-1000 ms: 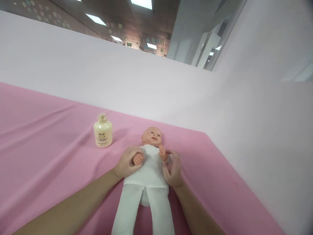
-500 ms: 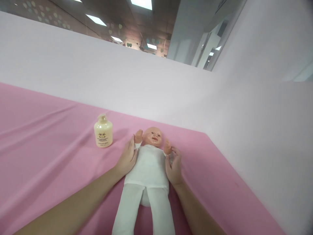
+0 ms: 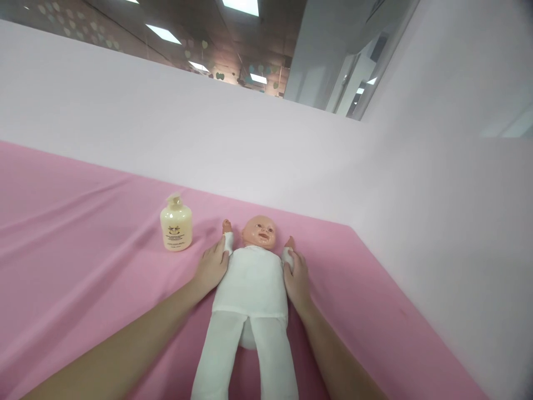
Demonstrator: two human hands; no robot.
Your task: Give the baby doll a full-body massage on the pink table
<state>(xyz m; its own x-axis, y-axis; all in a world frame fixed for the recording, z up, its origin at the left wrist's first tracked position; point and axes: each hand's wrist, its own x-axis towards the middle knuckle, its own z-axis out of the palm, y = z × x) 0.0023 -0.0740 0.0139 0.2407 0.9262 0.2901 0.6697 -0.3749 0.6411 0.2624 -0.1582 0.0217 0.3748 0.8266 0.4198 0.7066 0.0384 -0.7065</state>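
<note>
A baby doll in a white cloth body lies on its back with its head toward the wall. Both of its arms are bent up beside the head. My left hand holds the doll's arm on the left, fingers against the white sleeve below the little hand. On the other side, my right hand is closed around the opposite arm, thumb toward the doll's chest. My palms hide part of both doll arms.
A cream pump bottle with dark print stands left of the doll. Pink cloth with folds covers the surface. White walls rise behind and on the right, with a window above.
The doll's two hands have moved outward, away from its head, and turned. My hands have shifted slightly with the arms. The bottle stays where it was.
</note>
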